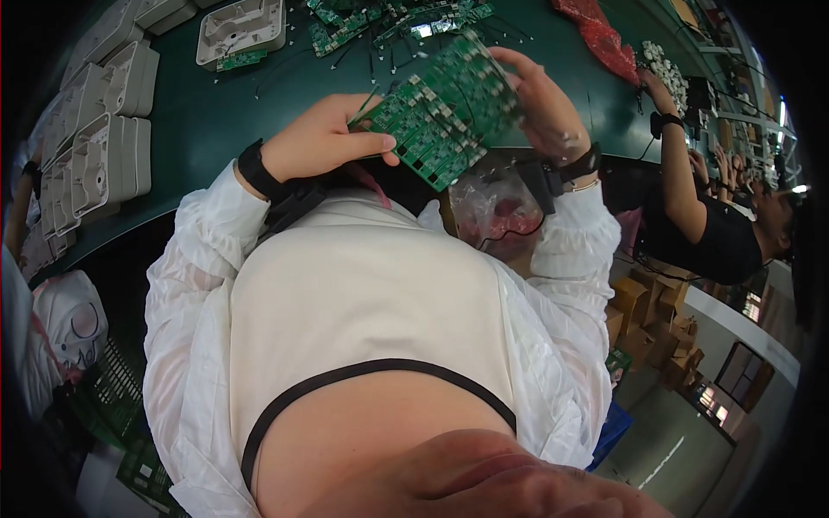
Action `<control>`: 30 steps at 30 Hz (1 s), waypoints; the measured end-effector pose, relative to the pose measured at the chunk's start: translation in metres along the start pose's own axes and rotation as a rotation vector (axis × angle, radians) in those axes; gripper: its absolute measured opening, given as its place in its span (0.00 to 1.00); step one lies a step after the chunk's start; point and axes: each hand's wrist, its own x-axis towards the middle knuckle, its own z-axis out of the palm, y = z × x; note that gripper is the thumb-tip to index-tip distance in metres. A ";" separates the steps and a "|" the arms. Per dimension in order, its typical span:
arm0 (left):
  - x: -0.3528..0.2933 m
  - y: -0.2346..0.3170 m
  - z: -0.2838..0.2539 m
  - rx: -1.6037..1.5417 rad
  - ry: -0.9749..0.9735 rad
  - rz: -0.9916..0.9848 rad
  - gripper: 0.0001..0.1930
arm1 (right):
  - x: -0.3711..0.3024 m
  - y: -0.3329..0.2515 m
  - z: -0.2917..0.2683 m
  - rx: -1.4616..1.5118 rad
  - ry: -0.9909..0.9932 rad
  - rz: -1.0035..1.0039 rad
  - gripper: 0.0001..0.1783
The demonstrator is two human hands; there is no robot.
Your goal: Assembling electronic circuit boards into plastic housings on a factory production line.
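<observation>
Above the table's near edge, my left hand grips a green circuit board panel by its left end, thumb on top and fingers underneath. The panel carries rows of small pale connectors and dark parts. Another green board panel, smeared by motion, stands tilted against its far side. My right hand is closed at the right edge of that tilted panel, its fingers bent round the top corner. Where the two panels meet, I cannot tell whether they are joined. Small blurred specks show beside my right wrist.
Green boards with black leads lie at the back of the green table. A pale plastic housing sits farther left, near stacked housings. Red bubble wrap and white parts lie right, near a co-worker.
</observation>
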 end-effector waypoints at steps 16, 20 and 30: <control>-0.008 -0.025 0.016 1.091 0.074 0.358 0.17 | -0.070 -0.013 0.067 -1.668 0.450 -0.446 0.12; -0.006 -0.037 0.013 1.344 0.187 0.401 0.16 | -0.058 -0.003 0.072 -1.972 0.436 -0.552 0.11; -0.003 -0.055 0.017 1.466 0.194 0.294 0.15 | -0.035 0.004 0.058 -2.197 0.146 -0.584 0.13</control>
